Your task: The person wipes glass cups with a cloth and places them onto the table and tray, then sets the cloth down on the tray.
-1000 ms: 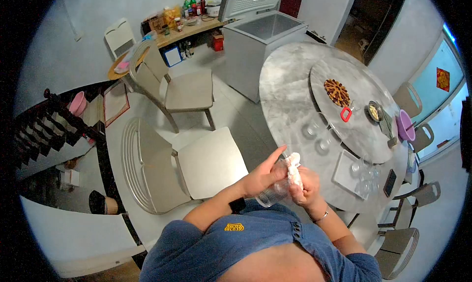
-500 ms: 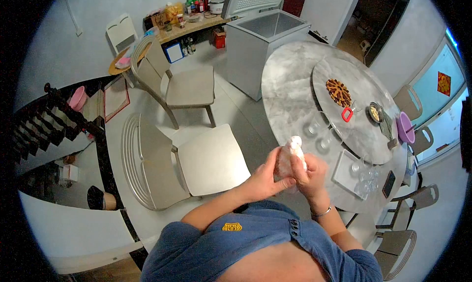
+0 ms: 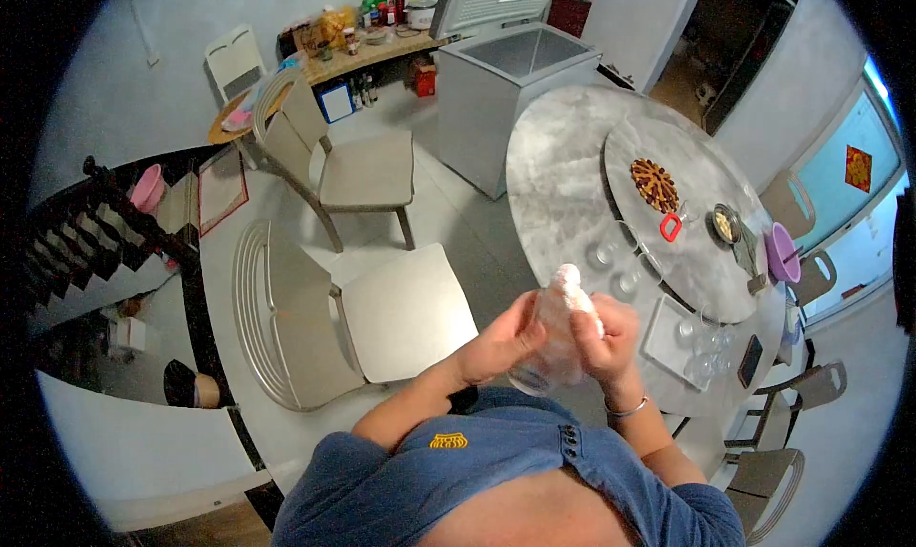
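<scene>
A clear glass (image 3: 541,364) is between my two hands, in front of my chest, with its round end toward my shirt. My left hand (image 3: 502,342) grips its left side, fingers wrapped round it. On the other side my right hand (image 3: 607,339) holds a white cloth (image 3: 570,285) bunched at the glass's far end. Part of the cloth and of the glass is hidden behind my fingers. Beyond my hands, two clear glass vessels (image 3: 604,252) stand near the edge of the round marbled table (image 3: 549,156).
A white tray (image 3: 667,336) with glassware and a dark phone (image 3: 751,360) lie to the right. The turntable bears a brown trivet (image 3: 655,185), a red-handled item (image 3: 671,227) and a bowl (image 3: 725,224). A chair (image 3: 405,313) stands left; an open freezer (image 3: 496,89) is behind.
The glass has turned between my hands, and its round end shows again below them. My left fingers, spread a second ago, are now wrapped round the glass. The cloth has shifted slightly.
</scene>
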